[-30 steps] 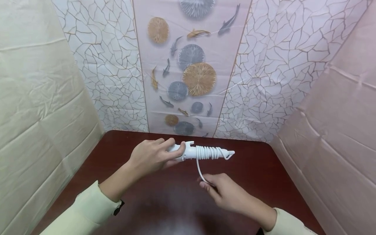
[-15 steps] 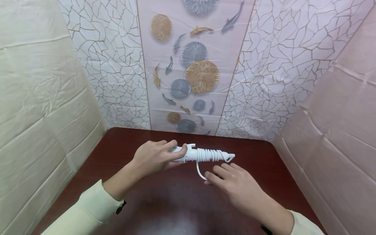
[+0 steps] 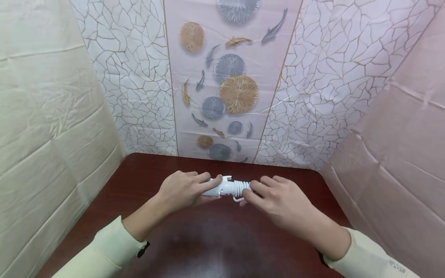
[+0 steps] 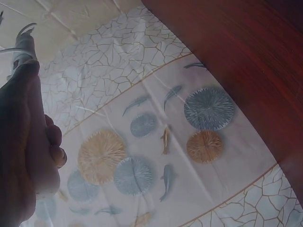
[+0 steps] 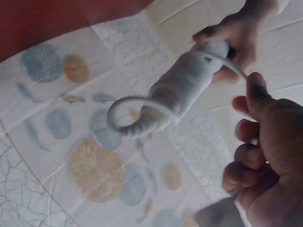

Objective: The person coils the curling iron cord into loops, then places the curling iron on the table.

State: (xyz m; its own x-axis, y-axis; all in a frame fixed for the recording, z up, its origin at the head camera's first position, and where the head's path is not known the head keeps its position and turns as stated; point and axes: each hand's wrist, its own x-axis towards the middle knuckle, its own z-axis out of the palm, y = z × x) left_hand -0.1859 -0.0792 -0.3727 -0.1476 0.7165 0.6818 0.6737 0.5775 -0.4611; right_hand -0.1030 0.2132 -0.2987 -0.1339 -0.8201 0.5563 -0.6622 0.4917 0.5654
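Note:
Between my hands, above the table, is a slim white handheld appliance with a small hooked tab on top. My left hand grips its left end, thumb along the near side; in the left wrist view, the smooth body lies along the palm. White cord is wound in tight turns round the right part. My right hand pinches the free length of cord close to these turns and covers the tip in the head view. The right wrist view shows that cord running taut to the thumb and a loop at the tip end.
Below the hands spreads a dark red-brown table. A patterned cloth with fish and round motifs hangs behind it. Pale quilted cloth walls stand at the left and right.
My right hand has moved up from below the appliance to its wound part, turning palm down and shortening the visible free cord. The left hand keeps its grip with little movement.

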